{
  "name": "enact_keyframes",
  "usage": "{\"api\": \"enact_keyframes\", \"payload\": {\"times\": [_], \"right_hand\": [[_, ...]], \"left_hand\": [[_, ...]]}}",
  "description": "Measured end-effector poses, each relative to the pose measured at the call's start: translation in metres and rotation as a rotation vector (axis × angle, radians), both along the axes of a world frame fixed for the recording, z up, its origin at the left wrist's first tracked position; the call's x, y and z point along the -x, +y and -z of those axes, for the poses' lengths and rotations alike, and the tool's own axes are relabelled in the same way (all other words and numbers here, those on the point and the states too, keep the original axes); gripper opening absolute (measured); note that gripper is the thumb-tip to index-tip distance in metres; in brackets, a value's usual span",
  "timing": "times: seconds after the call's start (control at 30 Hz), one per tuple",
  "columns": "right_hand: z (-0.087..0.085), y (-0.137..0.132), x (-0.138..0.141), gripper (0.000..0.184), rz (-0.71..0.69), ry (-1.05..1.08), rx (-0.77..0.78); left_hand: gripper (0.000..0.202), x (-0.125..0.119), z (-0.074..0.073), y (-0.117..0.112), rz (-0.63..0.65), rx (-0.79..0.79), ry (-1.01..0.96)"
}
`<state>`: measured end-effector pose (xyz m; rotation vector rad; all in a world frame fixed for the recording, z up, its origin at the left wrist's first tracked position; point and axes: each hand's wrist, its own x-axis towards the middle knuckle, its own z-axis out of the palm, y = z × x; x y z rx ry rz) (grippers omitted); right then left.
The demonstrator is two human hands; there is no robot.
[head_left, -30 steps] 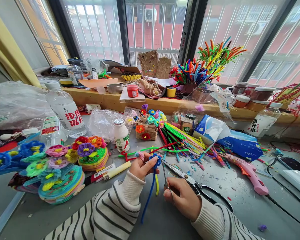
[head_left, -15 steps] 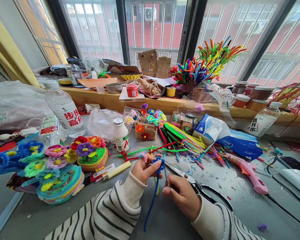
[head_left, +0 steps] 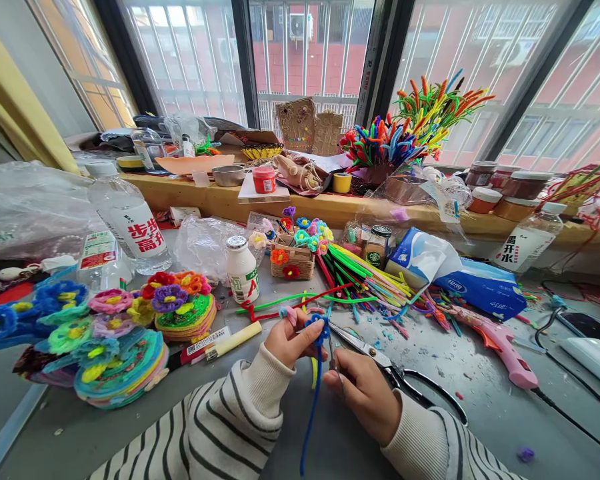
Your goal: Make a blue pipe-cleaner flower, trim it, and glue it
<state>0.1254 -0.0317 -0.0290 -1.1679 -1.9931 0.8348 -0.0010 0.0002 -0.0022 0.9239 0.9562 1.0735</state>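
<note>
Between the thumb and fingers of my left hand is a small looped blue pipe-cleaner flower. One long blue end of it hangs down toward the table's near edge. My right hand is closed on slim metal tweezers, their tips up beside the flower; the fingers partly hide them. Just behind my right hand lie large black-handled scissors, with blades pointing at the flower. A pink and blue fuzzy piece shows at my left fingertips; whether it is held cannot be told.
Finished pipe-cleaner flowers crowd the left. A white bottle and glue stick stand and lie nearer. Loose pipe cleaners spread behind my hands. At right are a tissue pack and a corded pink glue gun.
The hanging blue end has swung to the right and lower. The flower has turned slightly in my left fingers; both hands stay in nearly the same place.
</note>
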Motion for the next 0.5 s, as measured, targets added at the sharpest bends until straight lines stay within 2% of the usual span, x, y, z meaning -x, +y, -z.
{"api": "enact_keyframes", "payload": {"times": [0.27, 0.5], "right_hand": [[-0.005, 0.006, -0.008, 0.041, 0.071, 0.015, 0.068], [-0.004, 0.007, -0.011, 0.042, -0.027, -0.067, 0.055]], "left_hand": [[0.025, 0.003, 0.001, 0.007, -0.146, -0.076, -0.040], [0.026, 0.007, 0.001, 0.010, -0.151, -0.133, 0.061]]}}
